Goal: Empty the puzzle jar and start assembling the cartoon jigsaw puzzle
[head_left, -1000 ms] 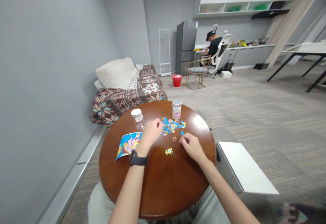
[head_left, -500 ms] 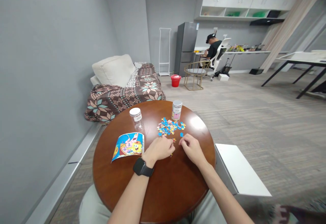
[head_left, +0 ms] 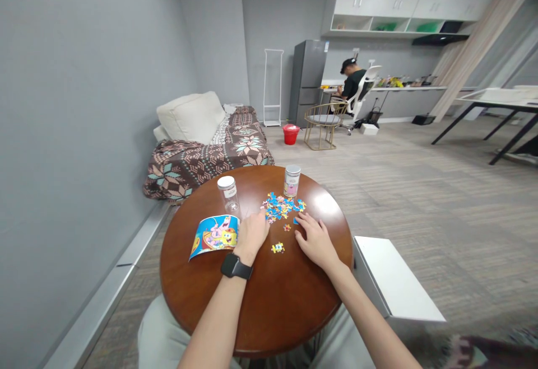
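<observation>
A loose pile of puzzle pieces (head_left: pixel 281 206) lies on the round wooden table (head_left: pixel 277 307). My left hand (head_left: pixel 253 236), with a black watch on its wrist, reaches to the pile's left edge. Its fingers are drawn together, and whatever is under the tips is hidden. My right hand (head_left: pixel 316 241) rests open, fingers spread, its fingertips at a blue puzzle piece (head_left: pixel 296 221). Between the hands lie a small joined yellow cluster (head_left: pixel 278 248) and one loose piece (head_left: pixel 287 227). Left of my left hand is a curled cartoon picture sheet (head_left: pixel 215 233).
A clear jar with a white lid (head_left: pixel 229 194) stands behind the sheet. Another lidded jar with a label (head_left: pixel 291 181) stands just behind the pile. A white box (head_left: pixel 399 276) is right of the table; a covered sofa (head_left: pixel 210 156) is beyond it. A person (head_left: pixel 353 80) sits far back.
My left hand came from the pile to the joined cluster, covering it, then went back to the pile's left edge. My right hand uncurled and spread its fingers towards the blue piece.
</observation>
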Demonstrator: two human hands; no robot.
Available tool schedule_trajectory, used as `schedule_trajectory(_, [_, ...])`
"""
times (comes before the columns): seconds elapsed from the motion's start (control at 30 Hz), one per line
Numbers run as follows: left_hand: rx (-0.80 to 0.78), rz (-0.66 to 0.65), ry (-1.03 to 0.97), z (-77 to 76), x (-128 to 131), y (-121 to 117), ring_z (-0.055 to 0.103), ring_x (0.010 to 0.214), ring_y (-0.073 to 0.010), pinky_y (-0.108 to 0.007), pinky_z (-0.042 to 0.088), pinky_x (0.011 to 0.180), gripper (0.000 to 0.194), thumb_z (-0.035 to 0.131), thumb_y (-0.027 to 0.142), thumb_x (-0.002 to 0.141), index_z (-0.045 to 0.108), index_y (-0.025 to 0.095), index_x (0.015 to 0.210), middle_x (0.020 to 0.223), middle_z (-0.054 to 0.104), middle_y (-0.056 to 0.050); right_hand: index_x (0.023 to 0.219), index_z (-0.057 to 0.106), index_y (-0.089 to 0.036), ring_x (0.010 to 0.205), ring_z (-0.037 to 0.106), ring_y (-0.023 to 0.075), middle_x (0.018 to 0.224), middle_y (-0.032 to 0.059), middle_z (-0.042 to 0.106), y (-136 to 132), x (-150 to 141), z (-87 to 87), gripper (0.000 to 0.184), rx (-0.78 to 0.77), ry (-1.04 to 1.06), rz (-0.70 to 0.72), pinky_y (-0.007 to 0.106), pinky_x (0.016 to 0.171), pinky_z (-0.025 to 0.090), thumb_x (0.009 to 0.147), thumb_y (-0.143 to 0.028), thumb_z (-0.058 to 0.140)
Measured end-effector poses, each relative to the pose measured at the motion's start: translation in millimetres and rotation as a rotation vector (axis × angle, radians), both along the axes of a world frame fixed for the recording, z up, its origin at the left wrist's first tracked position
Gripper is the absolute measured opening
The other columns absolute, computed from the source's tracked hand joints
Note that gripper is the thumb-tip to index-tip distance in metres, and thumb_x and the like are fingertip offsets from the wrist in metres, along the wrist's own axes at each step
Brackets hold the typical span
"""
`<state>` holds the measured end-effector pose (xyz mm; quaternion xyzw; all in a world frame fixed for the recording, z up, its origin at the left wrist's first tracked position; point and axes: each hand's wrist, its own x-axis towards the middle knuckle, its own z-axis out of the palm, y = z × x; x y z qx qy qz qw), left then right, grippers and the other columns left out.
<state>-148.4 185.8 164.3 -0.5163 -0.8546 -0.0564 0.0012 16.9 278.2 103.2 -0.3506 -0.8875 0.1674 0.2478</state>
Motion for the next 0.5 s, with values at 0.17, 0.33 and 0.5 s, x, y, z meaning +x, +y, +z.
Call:
schedule_trajectory(0.17, [-0.043,-0.182,-0.039,-2.4,2.1,1.2,0.071,0.09,-0.025,-0.033,0.052,0.078,0.034,0.037,0.021,0.096,0.059,0.025,0.122,0.096,0.073,-0.011,0.126,0.057,-0.02,0.138,0.042,0.0266,0.144,0.0123,0.051,-0.2,1.0,3.4,0.038,0.006,0.013,0.085,0.06,0.113,0.026,0.092,-0.029,0.044])
schedule_trajectory(0.33, [-0.024,-0.158,-0.033,-4.1,1.1,2.6,0.071,0.09,-0.0266,-0.036,0.053,0.077,0.031,0.037,0.022,0.096,0.061,0.02,0.115,0.095,0.073,-0.013,0.137,0.049,-0.024,0.144,0.031,0.0263,0.147,0.0104,0.048,-3.1,2.0,9.2,0.044,0.052,-0.072,0.262,0.062,0.114,0.022,0.095,-0.034,0.042])
schedule_trajectory(0.5, [-0.027,-0.078,-0.014,-3.1,1.2,1.4,0.071,0.09,-0.0273,-0.035,0.053,0.076,0.028,0.037,0.02,0.095,0.059,0.015,0.111,0.097,0.072,-0.015,0.13,0.054,-0.024,0.134,0.046,0.0271,0.136,0.0112,0.058,-5.9,2.7,14.7,0.039,0.073,-0.065,0.271,0.065,0.114,0.018,0.095,-0.035,0.044])
